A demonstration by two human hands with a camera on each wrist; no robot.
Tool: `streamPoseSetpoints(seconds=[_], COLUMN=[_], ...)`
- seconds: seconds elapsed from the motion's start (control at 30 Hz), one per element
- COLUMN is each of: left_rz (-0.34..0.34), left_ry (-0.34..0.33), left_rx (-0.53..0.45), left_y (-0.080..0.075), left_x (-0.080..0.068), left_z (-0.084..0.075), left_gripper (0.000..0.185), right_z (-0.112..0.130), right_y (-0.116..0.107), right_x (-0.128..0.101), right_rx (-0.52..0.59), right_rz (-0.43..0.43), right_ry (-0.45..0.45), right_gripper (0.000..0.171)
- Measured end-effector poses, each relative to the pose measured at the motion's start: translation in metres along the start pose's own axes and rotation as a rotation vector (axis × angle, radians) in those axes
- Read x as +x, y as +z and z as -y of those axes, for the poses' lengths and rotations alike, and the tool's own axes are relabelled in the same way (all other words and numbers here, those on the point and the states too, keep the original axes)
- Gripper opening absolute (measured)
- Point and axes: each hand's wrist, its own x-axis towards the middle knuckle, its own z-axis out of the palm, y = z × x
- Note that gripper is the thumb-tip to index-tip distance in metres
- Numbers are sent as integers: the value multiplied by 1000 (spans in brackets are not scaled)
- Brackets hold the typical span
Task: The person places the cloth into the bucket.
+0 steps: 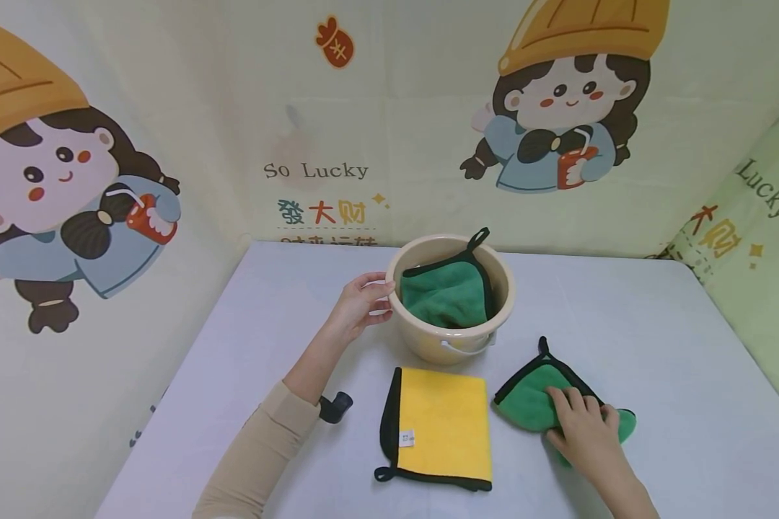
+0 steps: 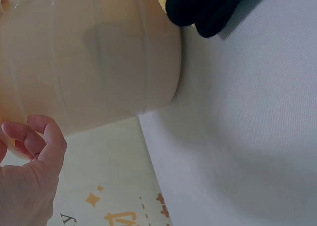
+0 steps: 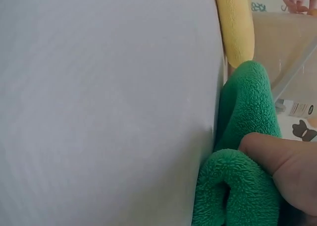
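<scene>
My left hand (image 1: pixel 361 306) grips the rim of a beige plastic bucket (image 1: pixel 422 351) at its left side. Inside the bucket lies a dark green towel (image 1: pixel 446 294), its black-edged corner and hanging loop poking above the rim. On the table to the right, my right hand (image 1: pixel 587 432) holds a second green towel (image 1: pixel 535 400) with black trim, bunched under the curled fingers. In the right wrist view the thumb (image 3: pixel 277 156) presses into the folded green pile. A folded yellow towel (image 1: pixel 443 425) with black edging and a small white label lies between the hands.
A small black object (image 1: pixel 335 408) sits beside the left forearm. The bucket's white handle (image 1: pixel 467 349) hangs down at its front. Behind the white table (image 1: pixel 675 324) stands a printed cloth backdrop (image 1: pixel 415 144), with more of it along both sides.
</scene>
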Motion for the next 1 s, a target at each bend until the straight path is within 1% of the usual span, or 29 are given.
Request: streamPoseSetpoints(seconds=[0.1, 0.23, 0.33, 0.47, 0.57, 0.7, 1.0], left_rz=[-1, 7, 9, 3, 1, -2, 0], left_ry=[0, 1, 1, 1, 1, 0, 1], left_rx=[0, 7, 3, 4, 12, 11, 14], left_y=[0, 0, 0, 0, 0, 0, 0], left_x=[1, 2, 2, 1, 1, 1, 1], left_z=[1, 1, 1, 0, 0, 0, 0], left_gripper=[36, 36, 36, 36, 36, 36, 35], right_z=[0, -2, -3, -5, -7, -8, -13], right_y=[0, -1, -1, -4, -10, -20, -43], right_x=[0, 2, 3, 5, 7, 10, 26], right_rx=[-4, 24, 43, 55, 67, 78, 85], right_rz=[-22, -26, -69, -170, -217, -249, -357], right_ry=[-1, 12, 14, 9, 18, 28, -7], right_gripper=[55, 52, 49, 48, 47, 46, 43])
